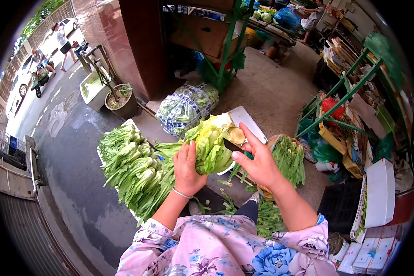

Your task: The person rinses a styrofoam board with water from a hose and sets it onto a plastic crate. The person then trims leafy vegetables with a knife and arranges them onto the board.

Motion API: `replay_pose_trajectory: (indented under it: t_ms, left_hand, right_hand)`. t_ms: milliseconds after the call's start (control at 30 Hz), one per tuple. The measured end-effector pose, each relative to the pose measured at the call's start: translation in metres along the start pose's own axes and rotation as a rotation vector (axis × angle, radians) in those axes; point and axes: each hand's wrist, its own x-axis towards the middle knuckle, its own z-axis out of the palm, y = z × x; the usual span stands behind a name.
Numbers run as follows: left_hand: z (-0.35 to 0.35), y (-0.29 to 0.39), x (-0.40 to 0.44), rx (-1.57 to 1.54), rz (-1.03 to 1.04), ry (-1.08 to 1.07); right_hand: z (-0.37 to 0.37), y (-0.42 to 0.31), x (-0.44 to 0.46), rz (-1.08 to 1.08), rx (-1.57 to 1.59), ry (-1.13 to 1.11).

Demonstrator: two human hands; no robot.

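Observation:
A head of leafy lettuce with pale yellow-green leaves is held up in front of me. My left hand grips it from the left side, a thin bracelet on the wrist. Its round, pale cut stem end faces right, close to the fingers of my right hand. That hand is closed around a knife; the dark blade points toward the lettuce, and the handle is hidden in the palm. Left of my hands, rows of leafy greens lie on a white tray.
A wrapped bundle of greens and a white foam board lie ahead. More greens are at right, with loose leaves near my feet. Green metal racks, a foam box and a planter pot stand around.

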Motion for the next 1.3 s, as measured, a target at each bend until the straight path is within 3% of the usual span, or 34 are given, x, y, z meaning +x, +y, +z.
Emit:
replay_pose_trajectory:
  t_ms: [300,500,700,767,867,967,1033,1100,1133,1200,1233,1300]
  left_hand:
    - [0.005,0.003,-0.006,-0.178,0.008,-0.011]
    - [0.003,0.006,-0.012,-0.2,-0.053,-0.068]
    - [-0.007,0.0,-0.016,-0.31,-0.084,-0.15]
    - [-0.01,0.0,-0.013,-0.365,-0.123,-0.19]
    - [-0.012,0.002,-0.006,-0.498,-0.205,-0.224]
    - [-0.01,0.001,-0.002,-0.894,-0.444,-0.235]
    - [-0.015,-0.002,0.004,-0.948,-0.426,-0.271]
    - [-0.015,-0.017,-0.005,-0.981,-0.483,-0.309]
    - [-0.016,-0.025,-0.005,-1.144,-0.601,-0.385]
    - [-0.016,-0.039,-0.005,-1.389,-0.81,-0.493]
    - [-0.016,-0.044,-0.006,-1.39,-0.815,-0.501]
    - [-0.014,-0.052,-0.008,-1.618,-0.897,-0.619]
  right_hand:
    - [-0.006,0.003,-0.01,-0.115,-0.259,0.113]
    - [-0.014,0.012,-0.016,-0.097,-0.208,0.153]
    - [-0.016,0.021,-0.021,-0.033,0.088,0.082]
    - [-0.02,0.012,-0.026,0.284,0.636,-0.014]
    - [-0.024,0.016,-0.023,0.29,0.905,0.154]
    - [-0.032,0.007,-0.023,0.154,0.633,0.29]
    - [-0.036,0.014,-0.029,0.135,0.457,0.3]
    - [-0.04,0.05,-0.038,0.12,0.244,0.368]
    - [-0.042,0.072,-0.043,0.116,0.172,0.39]
    - [-0.041,0.104,-0.05,0.402,0.01,0.286]
    - [-0.037,0.102,-0.051,0.5,-0.043,0.249]
    - [-0.034,0.081,-0.053,0.597,0.098,0.143]
